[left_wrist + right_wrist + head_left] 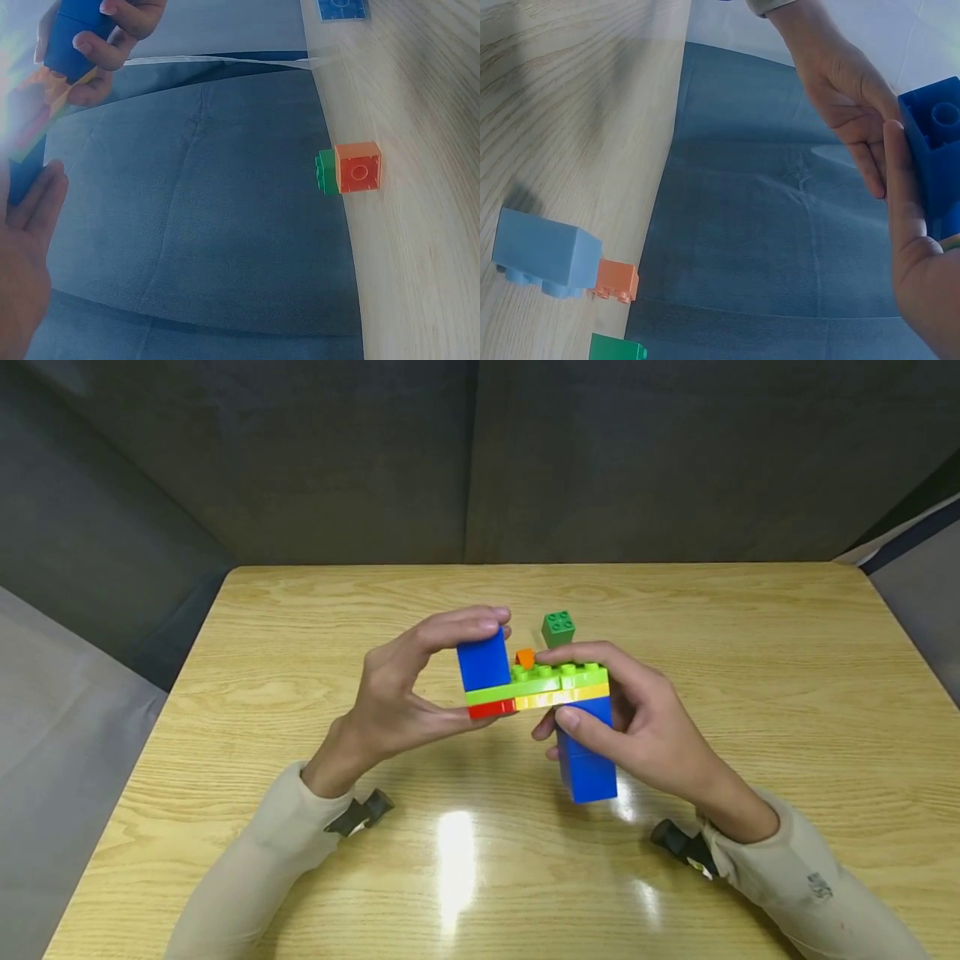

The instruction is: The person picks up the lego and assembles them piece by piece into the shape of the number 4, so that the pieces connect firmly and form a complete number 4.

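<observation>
Both hands hold up a joined brick structure. Its lime-green layer (pixel 538 682) lies over a red brick (pixel 491 708) and a yellow brick (pixel 562 697). A blue brick (pixel 483 662) stands on the layer's left end, and blue bricks (pixel 592 775) hang stacked below the right end. My left hand (pixel 397 685) pinches the left end, fingers on the upper blue brick and thumb beneath the red one. My right hand (pixel 652 718) grips the right end, its thumb near the top of the lower blue stack. Some of its fingers are hidden behind the structure.
On the wooden table (pixel 315 618) beyond the hands stand a green brick (pixel 558 627) and an orange brick (pixel 525 658), partly hidden by the structure. A loose blue brick (pixel 544 247) stands near them in the right wrist view. Dark cloth (pixel 337 460) hangs behind the table.
</observation>
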`<state>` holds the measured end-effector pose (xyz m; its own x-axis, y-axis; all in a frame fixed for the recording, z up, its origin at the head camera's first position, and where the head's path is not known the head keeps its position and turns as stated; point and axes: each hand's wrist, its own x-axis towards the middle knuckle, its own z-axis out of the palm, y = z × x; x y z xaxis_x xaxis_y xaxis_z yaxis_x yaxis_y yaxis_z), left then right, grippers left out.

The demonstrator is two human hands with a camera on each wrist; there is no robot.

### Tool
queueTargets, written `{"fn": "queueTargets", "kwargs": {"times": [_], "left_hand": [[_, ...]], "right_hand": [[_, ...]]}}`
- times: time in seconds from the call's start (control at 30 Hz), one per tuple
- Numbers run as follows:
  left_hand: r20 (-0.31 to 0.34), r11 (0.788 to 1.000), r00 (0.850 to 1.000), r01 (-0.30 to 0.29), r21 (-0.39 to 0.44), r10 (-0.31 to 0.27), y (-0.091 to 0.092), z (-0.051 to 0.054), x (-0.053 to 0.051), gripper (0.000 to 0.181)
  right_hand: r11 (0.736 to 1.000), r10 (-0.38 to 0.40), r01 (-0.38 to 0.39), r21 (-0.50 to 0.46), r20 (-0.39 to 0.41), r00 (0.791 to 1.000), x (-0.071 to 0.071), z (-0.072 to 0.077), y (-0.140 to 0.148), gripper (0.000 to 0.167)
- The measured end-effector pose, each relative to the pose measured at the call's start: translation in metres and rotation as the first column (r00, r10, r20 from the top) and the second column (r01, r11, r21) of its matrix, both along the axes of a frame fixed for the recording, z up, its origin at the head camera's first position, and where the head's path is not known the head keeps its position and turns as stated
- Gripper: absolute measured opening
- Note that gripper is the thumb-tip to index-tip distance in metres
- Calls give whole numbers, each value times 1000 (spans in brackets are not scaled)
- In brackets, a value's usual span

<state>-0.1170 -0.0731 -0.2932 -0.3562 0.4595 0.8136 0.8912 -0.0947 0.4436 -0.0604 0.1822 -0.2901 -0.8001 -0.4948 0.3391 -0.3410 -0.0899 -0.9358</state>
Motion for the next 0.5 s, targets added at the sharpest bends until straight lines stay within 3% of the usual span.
{"fn": "queueTargets", "kwargs": {"times": [0.17,0.23,0.3,0.37,0.4,0.43,0.5], "left_hand": [[45,1000,999,2,-6,-2,-1,0,1,75],[109,999,994,31,-8,-30,0,0,1,82],[219,997,973,73,4,-73,2,-2,1,93],[355,994,928,106,32,-110,5,-4,3,100],[427,992,896,114,46,-123,7,-6,4,102],[497,991,857,120,60,-134,8,-7,5,104],[628,990,766,114,79,-138,10,-11,8,105]], "right_hand": [[1000,17,-17,-12,9,1000,0,0,-1,41],[1000,0,0,6,-2,1000,0,0,-1,41],[999,-36,37,28,-22,999,0,0,-2,43],[996,-77,79,43,-39,996,0,0,-3,45],[994,-93,96,47,-45,995,0,-1,-3,47],[992,-109,111,50,-52,993,0,-1,-4,47],[989,-135,138,59,-62,989,-1,-2,-5,49]]}}
